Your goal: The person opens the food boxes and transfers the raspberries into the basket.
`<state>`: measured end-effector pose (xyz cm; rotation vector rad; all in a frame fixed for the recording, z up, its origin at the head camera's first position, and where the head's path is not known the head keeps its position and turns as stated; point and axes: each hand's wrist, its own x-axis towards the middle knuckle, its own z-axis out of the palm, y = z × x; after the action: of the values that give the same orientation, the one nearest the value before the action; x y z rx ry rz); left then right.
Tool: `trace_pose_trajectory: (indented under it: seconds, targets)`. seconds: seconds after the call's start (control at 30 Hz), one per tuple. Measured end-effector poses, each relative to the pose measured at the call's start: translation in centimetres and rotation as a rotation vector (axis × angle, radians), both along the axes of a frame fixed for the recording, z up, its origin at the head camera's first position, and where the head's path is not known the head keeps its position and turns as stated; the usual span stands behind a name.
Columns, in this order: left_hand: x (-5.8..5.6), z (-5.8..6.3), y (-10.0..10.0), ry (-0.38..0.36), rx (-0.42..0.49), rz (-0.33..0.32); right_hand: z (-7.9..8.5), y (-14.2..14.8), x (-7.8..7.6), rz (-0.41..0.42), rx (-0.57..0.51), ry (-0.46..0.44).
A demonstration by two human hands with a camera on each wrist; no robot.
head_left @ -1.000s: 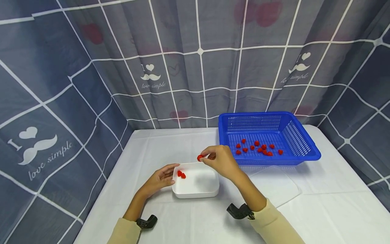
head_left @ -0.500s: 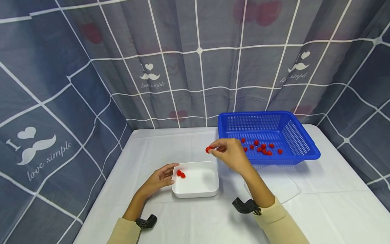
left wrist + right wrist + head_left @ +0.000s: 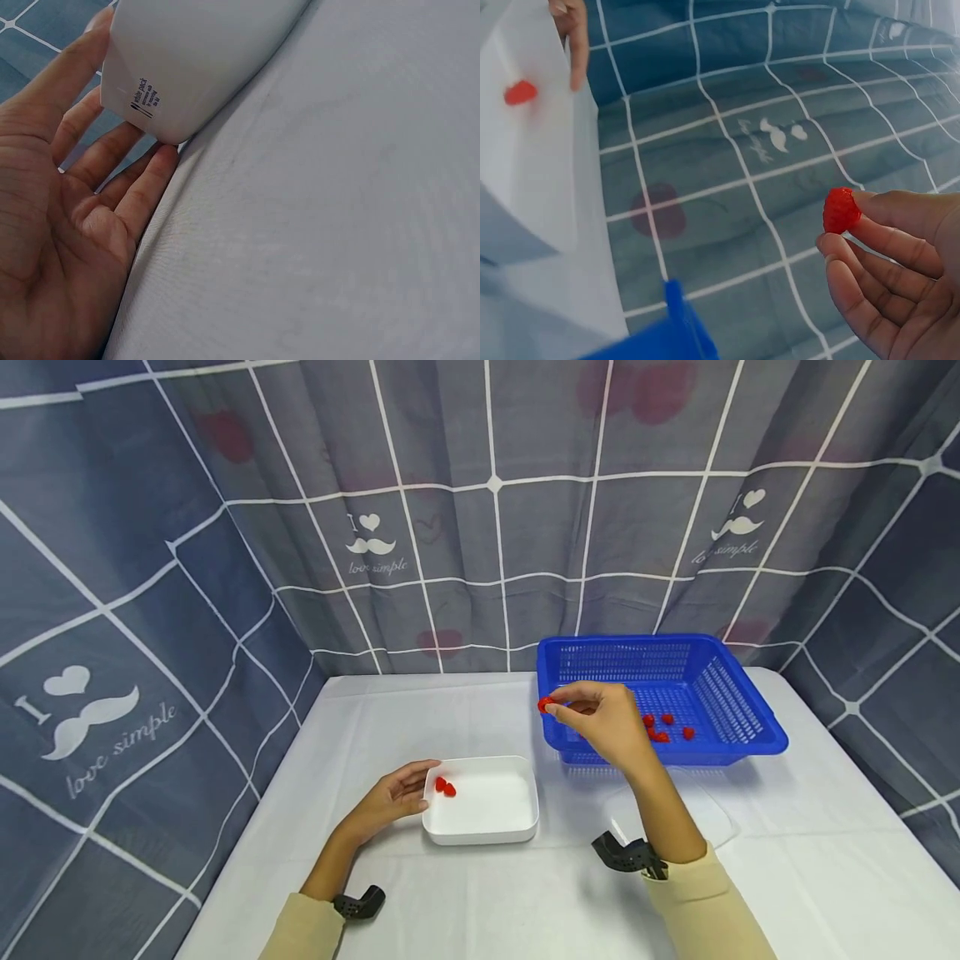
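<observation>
My right hand (image 3: 609,720) pinches a red raspberry (image 3: 841,211) between thumb and fingertips. In the head view that hand overlaps the left part of the blue basket (image 3: 637,642), with the berry at the basket's left rim. Inside the basket, several red raspberries (image 3: 667,719) show beside my hand; others are hidden behind it. My left hand (image 3: 388,797) rests against the left end of a white plastic box (image 3: 483,840), fingers loosely extended along the wall in the left wrist view. Two raspberries (image 3: 449,790) lie in that box's left back corner.
A clear flat lid (image 3: 701,806) lies on the white-covered table (image 3: 480,902), partly under my right forearm. Behind the table hangs a grey-blue curtain (image 3: 450,543) with white grid lines, which also closes off both sides.
My right hand has moved right and back from over the white box to the blue basket, still pinching the raspberry. The left hand and the box have stayed put.
</observation>
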<state>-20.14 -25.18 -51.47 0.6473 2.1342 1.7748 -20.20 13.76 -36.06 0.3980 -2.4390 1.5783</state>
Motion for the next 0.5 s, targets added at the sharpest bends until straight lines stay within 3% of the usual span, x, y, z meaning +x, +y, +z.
trace_pose_trajectory:
  seconds: [0.23, 0.5]
  targets:
    - [-0.1, 0.0, 0.1, 0.002, -0.008, -0.002, 0.8, 2.5, -0.7, -0.042, 0.036, 0.022]
    - [-0.1, 0.1, -0.1, 0.003, -0.027, -0.001, 0.4, 5.2, -1.5, -0.04, 0.063, -0.003]
